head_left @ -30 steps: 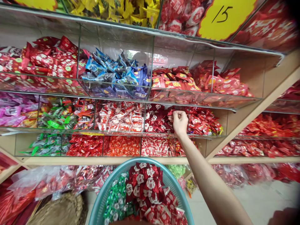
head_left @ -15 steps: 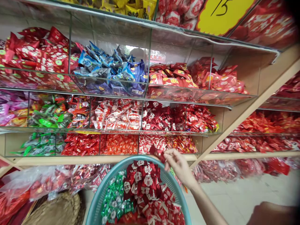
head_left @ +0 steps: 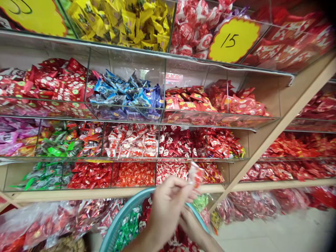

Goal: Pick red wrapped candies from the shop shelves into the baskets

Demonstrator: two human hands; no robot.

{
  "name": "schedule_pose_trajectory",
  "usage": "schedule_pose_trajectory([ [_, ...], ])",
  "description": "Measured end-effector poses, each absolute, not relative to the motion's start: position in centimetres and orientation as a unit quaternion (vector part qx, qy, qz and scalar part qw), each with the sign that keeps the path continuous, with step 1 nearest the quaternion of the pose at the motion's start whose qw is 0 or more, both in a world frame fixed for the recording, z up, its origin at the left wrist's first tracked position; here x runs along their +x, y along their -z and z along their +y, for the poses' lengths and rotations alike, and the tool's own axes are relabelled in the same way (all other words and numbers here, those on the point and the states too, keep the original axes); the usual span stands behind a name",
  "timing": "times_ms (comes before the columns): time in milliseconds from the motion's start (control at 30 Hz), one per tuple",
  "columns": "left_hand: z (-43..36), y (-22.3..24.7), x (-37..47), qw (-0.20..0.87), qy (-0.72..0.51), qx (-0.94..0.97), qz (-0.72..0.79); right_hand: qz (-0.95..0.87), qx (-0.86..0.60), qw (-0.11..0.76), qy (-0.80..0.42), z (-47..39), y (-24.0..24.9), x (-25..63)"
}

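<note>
Both my hands are together above the teal plastic basket (head_left: 115, 218). My left hand (head_left: 168, 206) is in front, closed in a pinch on a small red-and-white wrapped candy (head_left: 195, 175), blurred, which sticks up past the fingertips. Behind and below it, my right hand (head_left: 193, 224) is partly covered by the left, and its fingers are mostly hidden. Green wrapped candies (head_left: 128, 227) lie along the left side in the basket. Red wrapped candies (head_left: 177, 241) show below my hands.
In front rises a shelf with clear-walled compartments of candy, among them dark red packets (head_left: 175, 141) and blue packets (head_left: 118, 89). A yellow price sign (head_left: 235, 40) reads 15. Plastic bags of candy (head_left: 252, 203) rest under the shelf. Tiled floor (head_left: 283, 231) shows at right.
My left hand has come into view over the basket and meets the right. My right hand, earlier holding a dark red candy packet at the rim, has moved lower. The view has tilted up.
</note>
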State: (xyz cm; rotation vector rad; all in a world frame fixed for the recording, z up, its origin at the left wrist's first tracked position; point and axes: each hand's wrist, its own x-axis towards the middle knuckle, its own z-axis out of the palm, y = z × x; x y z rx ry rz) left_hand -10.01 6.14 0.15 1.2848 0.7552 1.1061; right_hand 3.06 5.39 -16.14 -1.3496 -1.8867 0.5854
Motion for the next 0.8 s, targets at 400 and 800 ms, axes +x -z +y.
schedule_pose_trajectory([
  [400, 18.2, -3.3, -23.6, 0.35, -0.64, 0.501, 0.466, -0.791, -0.485, 0.292, -0.232, 4.6, 18.4, 3.1],
  [800, 24.2, -5.3, -23.6, 0.25, -0.602, 0.553, 0.519, -0.796, -0.51, 0.264, -0.191, 4.0, 19.9, 4.4],
])
